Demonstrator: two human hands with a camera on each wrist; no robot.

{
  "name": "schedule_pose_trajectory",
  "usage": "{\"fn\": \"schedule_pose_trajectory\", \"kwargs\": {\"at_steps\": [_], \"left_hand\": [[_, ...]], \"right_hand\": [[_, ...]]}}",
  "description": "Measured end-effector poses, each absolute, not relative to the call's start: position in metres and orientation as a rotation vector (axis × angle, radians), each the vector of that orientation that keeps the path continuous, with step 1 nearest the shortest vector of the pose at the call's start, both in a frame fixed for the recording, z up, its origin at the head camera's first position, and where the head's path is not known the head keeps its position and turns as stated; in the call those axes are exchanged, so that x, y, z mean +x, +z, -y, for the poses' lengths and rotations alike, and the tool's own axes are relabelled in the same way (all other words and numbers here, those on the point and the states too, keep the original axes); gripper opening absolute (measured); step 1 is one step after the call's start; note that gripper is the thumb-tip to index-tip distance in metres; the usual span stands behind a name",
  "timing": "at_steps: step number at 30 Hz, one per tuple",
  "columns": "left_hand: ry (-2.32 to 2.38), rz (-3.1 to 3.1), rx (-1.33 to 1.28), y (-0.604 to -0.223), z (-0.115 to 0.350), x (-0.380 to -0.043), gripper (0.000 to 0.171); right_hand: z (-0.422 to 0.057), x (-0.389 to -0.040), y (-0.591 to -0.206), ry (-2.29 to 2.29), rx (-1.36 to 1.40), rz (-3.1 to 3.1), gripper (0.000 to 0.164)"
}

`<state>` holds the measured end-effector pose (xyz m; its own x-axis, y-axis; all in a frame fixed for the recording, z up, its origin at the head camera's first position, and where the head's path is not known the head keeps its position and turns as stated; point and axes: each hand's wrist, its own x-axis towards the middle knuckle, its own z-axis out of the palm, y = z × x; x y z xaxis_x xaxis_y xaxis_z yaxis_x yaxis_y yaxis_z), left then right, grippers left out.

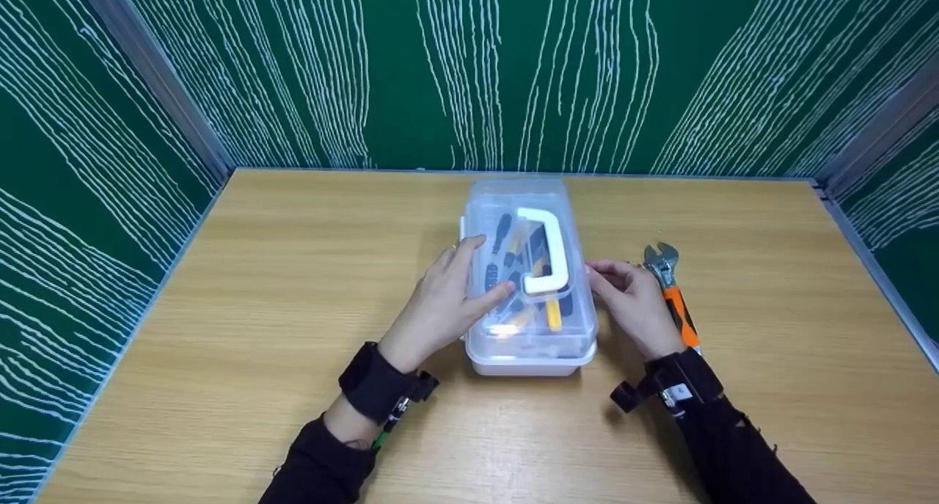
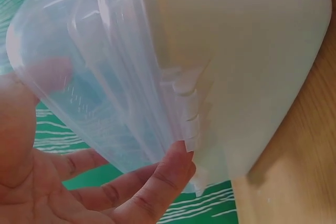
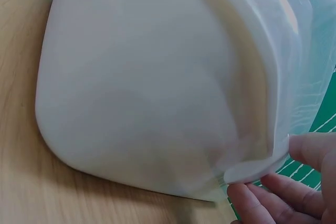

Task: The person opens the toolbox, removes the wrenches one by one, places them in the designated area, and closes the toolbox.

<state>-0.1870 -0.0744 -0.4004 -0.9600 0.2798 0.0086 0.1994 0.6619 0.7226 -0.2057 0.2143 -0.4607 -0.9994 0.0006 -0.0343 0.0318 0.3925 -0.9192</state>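
A toolbox (image 1: 524, 370) with a clear lid (image 1: 517, 190) and a white handle (image 1: 560, 249) sits closed on the table. Several tools, one with a yellow part (image 1: 553, 315), show through the lid. My left hand (image 1: 440, 298) rests on its left edge, thumb over the lid; in the left wrist view the nearly straight fingers (image 2: 157, 184) touch the white hinge (image 2: 188, 106). On the opposite side, my right hand (image 1: 637, 309) pinches the white latch (image 3: 252, 170) between thumb and fingers, as the right wrist view shows.
An adjustable wrench (image 1: 681, 315) with an orange and black handle lies just right of my right hand, partly behind the wrist. Green panels (image 1: 411, 71) with white wavy lines stand around the back and sides of the wooden table (image 1: 293, 269).
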Motion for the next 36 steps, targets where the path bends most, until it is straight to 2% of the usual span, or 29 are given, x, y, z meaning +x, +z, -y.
{"fn": "schedule_pose_trajectory", "kwargs": {"at_steps": [11,36], "left_hand": [[1.146,-2.728,0.396,-0.3967,0.0793,-0.1867,0.081],[1.02,-2.794,0.475,-0.3923,0.0796,-0.1854,0.082]], "right_hand": [[-0.2129,-0.2052,-0.4618,-1.651,-0.043,-2.656,0.038],[-0.2099,-0.2031,-0.457,-1.501,-0.07,-2.806,0.037]]}}
